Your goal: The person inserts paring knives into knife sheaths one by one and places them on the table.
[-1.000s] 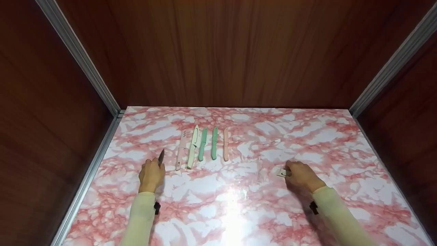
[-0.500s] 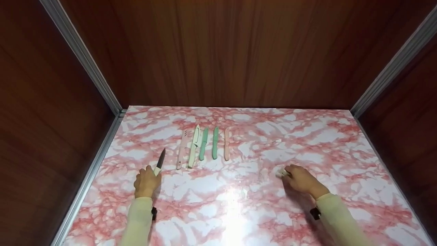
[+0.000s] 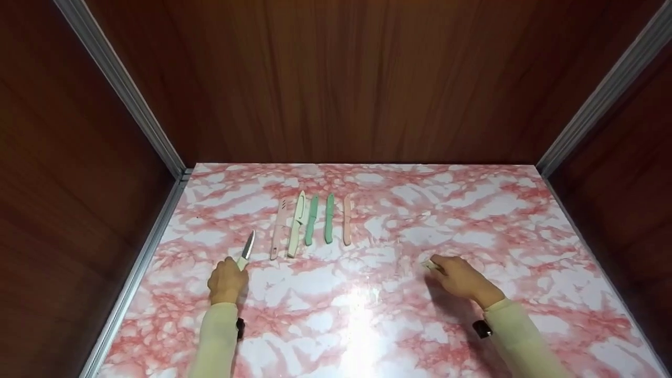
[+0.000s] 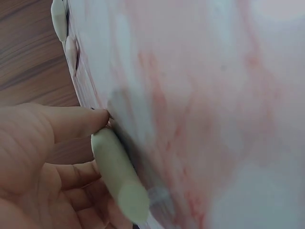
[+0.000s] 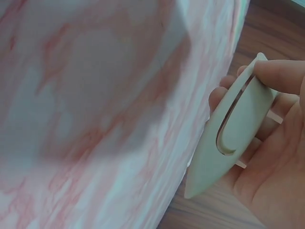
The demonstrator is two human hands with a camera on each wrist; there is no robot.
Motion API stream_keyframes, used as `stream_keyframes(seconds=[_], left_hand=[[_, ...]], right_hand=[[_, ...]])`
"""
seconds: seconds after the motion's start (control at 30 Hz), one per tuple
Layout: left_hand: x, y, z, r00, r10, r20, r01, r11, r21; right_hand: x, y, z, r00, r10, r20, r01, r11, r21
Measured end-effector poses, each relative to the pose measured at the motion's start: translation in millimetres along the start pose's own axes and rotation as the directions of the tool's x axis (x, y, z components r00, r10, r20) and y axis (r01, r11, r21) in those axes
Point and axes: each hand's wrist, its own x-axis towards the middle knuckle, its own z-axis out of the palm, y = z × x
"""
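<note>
At the left of the table, my left hand [image 3: 227,280] holds a small knife [image 3: 247,249] by its pale cream handle [image 4: 119,174]; the bare blade points away from me. In the left wrist view the thumb and fingers pinch that handle close over the tabletop. Off to the right, my right hand [image 3: 462,278] grips a cream knife sheath [image 5: 238,129] with a curved slot in it. The right wrist view shows the thumb on one face and the fingers behind. Only the sheath's end pokes out of the fist in the head view.
Between the hands, toward the back, lies a row of sheathed knives: a pink one [image 3: 279,227], a cream one [image 3: 297,223], two green ones [image 3: 329,218] and a peach one [image 3: 347,219]. Dark wood panels [image 3: 357,84] enclose the pink marbled table [image 3: 378,325] at back and sides.
My left hand has drawn back slightly, and more of the knife's blade and handle now shows. My right hand has shifted a little left with the sheath. The row of knives stays put.
</note>
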Motion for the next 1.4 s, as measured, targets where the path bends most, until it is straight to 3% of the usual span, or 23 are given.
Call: stream_keyframes(seconds=[0.33, 0.5, 0.63, 0.8, 0.97, 1.17, 1.27, 1.4], left_hand=[[-2.4, -3.6, 2.5, 0.999, -0.037, -0.036, 0.033, 0.994, -0.101], [-4.8, 2.6, 1.1, 0.996, 0.026, -0.082, -0.035, 0.994, -0.099], [-7.8, 16.4, 1.1, 0.983, 0.13, -0.132, -0.143, 0.986, -0.088], [-13.5, 36.6, 6.3, 0.939, 0.307, -0.155, -0.321, 0.944, -0.071], [-18.0, 56.5, 15.8, 0.89, 0.447, -0.085, -0.451, 0.892, -0.026], [-25.8, 80.7, 24.6, 0.829, 0.559, -0.029, -0.558, 0.829, 0.032], [-30.1, 92.8, 27.6, 0.804, 0.595, 0.002, -0.594, 0.802, 0.054], [-36.2, 108.3, 30.5, 0.758, 0.651, 0.035, -0.652, 0.754, 0.082]], right_hand=[[-0.6, -7, 5, 0.999, -0.037, -0.012, 0.037, 0.999, 0.004], [-1.2, -9, 6, 1.0, -0.014, -0.015, 0.013, 0.999, -0.031], [0.0, -12, 6, 0.999, 0.031, -0.022, -0.032, 0.999, -0.038], [2.8, -16, 3, 0.998, 0.054, -0.011, -0.054, 0.998, -0.014], [6.4, -20, 2, 1.0, 0.02, 0.02, -0.02, 1.0, -0.017], [11.5, -26, 1, 1.0, 0.021, 0.018, -0.021, 1.0, -0.004], [13.8, -29, 0, 0.999, 0.051, 0.008, -0.051, 0.999, -0.003], [15.5, -32, -1, 0.996, 0.088, 0.014, -0.088, 0.996, 0.01]])
